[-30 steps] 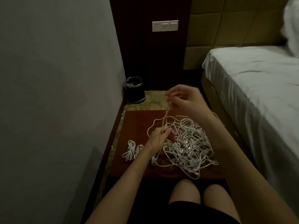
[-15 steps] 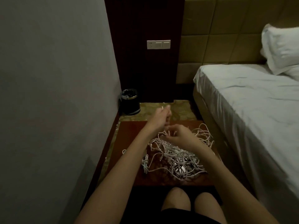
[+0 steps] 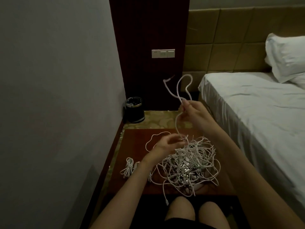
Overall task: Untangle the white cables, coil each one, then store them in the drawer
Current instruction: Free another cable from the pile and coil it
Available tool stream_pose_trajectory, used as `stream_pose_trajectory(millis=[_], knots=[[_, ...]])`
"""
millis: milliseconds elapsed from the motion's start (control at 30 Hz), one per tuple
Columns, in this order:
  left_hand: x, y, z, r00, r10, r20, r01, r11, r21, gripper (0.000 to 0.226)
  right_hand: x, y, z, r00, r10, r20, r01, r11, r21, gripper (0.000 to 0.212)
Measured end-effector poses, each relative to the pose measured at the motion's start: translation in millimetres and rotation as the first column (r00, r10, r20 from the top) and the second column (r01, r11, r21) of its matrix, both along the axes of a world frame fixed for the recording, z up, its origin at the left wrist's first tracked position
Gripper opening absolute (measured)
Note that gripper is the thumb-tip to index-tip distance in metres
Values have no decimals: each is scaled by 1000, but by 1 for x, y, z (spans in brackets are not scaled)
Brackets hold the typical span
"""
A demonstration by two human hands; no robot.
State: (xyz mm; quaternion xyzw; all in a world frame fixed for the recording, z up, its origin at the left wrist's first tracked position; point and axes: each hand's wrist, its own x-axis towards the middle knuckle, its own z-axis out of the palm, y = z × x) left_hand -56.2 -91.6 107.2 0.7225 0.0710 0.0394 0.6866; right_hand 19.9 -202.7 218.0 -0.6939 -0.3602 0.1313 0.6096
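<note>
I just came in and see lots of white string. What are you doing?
A person is untangling white cables. Their right hand pinches one cable and holds it up from the tangled pile on the wooden nightstand. The left hand rests at the pile's edge. A coiled cable lies at the left.

The tangled cables [image 3: 189, 162] are white, as are the small coiled bundles [image 3: 127, 167] beside them. They lie on a reddish-brown wooden tabletop [image 3: 132, 138] edged by a gold, mottled-pattern surface [image 3: 158, 118]. The bin [image 3: 134, 109] is black with a silvery rim. The bedsheet [image 3: 255, 104] and pillow [image 3: 287, 57] are white, the padded headboard [image 3: 222, 43] tan, the wall panel [image 3: 148, 30] dark brown.
</note>
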Motion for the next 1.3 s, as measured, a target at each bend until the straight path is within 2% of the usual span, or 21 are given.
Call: stream_pose_trajectory(millis=[33, 100, 167, 233, 333, 400, 433, 500, 567, 633, 700, 733, 800, 867, 933, 1000, 1067, 1133, 1200, 1300], knots=[[2, -5, -8, 999, -33, -38, 37, 995, 93, 24, -1, 1, 8, 1000, 12, -21, -11, 998, 64, 38], [6, -7, -20, 997, 30, -67, -14, 973, 230, 27, -3, 0, 23, 992, 39, -117, -14, 977, 211, 37], [7, -3, -24, 989, 138, -52, -121, 962, 245, 27, 0, -5, 30, 990, 22, -139, 18, 959, 284, 35], [8, 1, -15, 980, 195, -26, -189, 970, 156, 27, 7, -12, 25, 995, -73, -75, 87, 971, 222, 33], [10, 5, 18, 960, 279, 38, -275, 957, -89, 27, 20, -21, -2, 976, -215, 41, 216, 976, -17, 33], [14, 8, 39, 950, 307, 61, -288, 934, -209, 29, 23, -25, -26, 976, -218, -2, 216, 968, -129, 31], [15, 8, 44, 952, 300, 58, -284, 939, -196, 29, 22, -26, -37, 976, -212, -45, 203, 968, -146, 30], [15, 7, 38, 973, 232, 5, -232, 971, -55, 25, 19, -27, -47, 967, -218, -133, 204, 972, -114, 29], [11, 3, 10, 991, 85, -103, -75, 992, 104, 33, 14, -25, -38, 948, -208, -239, 211, 977, -12, 30], [6, -7, -24, 964, -133, -232, 178, 967, 184, 51, 9, -22, -17, 945, -137, -298, 170, 981, 88, 32], [5, -20, -48, 922, -246, -298, 325, 911, 255, 48, 6, -17, 3, 956, -94, -278, 133, 983, 127, 34], [5, -25, -56, 928, -236, -288, 323, 896, 304, 37, 6, -16, 8, 963, -101, -250, 136, 982, 128, 34], [7, -25, -61, 961, -113, -251, 201, 910, 363, 23, 10, -16, 7, 972, -147, -186, 170, 979, 112, 35], [5, -18, -51, 972, 14, -234, 55, 957, 285, 25, 17, -21, -6, 971, -213, -104, 221, 972, 75, 36], [5, -5, -32, 982, 101, -158, -59, 966, 252, 24, 22, -29, -24, 969, -246, -15, 245, 969, -34, 36], [6, 3, -6, 982, 184, -50, -162, 941, 296, 24, 21, -35, -43, 989, -148, 33, 151, 957, -248, 29], [8, 6, 18, 974, 222, 52, -227, 930, 290, 23, 12, -35, -56, 999, 32, -9, -33, 920, -391, 19], [9, 6, 39, 967, 216, 137, -248, 925, 287, 24, 2, -30, -61, 991, 127, -44, -134, 927, -350, 12], [11, 3, 59, 955, 203, 214, -259, 926, 276, 25, 0, -24, -62, 996, 93, -13, -94, 961, -262, 9], [11, -2, 79, 923, 239, 303, -293, 945, 147, 21, 7, -15, -61, 998, 15, 56, 4, 947, -321, 23]])
